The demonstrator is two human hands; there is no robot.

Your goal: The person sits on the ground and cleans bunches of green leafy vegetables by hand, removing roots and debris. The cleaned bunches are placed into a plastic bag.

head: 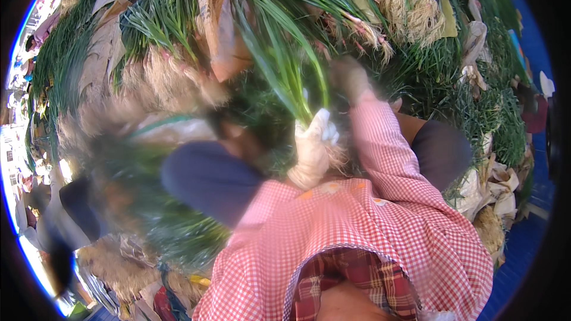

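Observation:
My left hand (pixel 310 147), in a pale glove, grips a small bunch of green onions (pixel 294 84) in front of my chest. The long green leaves point away from me, while the white bulbs and stringy roots (pixel 335 156) stick out beside the fingers. Farther out to the right is my blurred right hand (pixel 350 76), low over the pile of greens and close to more green onions (pixel 352 20) with reddish bulbs. Blur hides its fingers, so I cannot tell whether they hold anything. Loose green leaves (pixel 267 111) cover the ground between my bent knees.
Root-end-out bundles of green onions (pixel 165 67) lie at the front left, others (pixel 410 4) at the front right. Torn brown sacking (pixel 218 22) stands between them. A leafy heap (pixel 178 227) is by my left knee. Crumpled pale sacks (pixel 486 183) and blue flooring (pixel 531 232) lie right.

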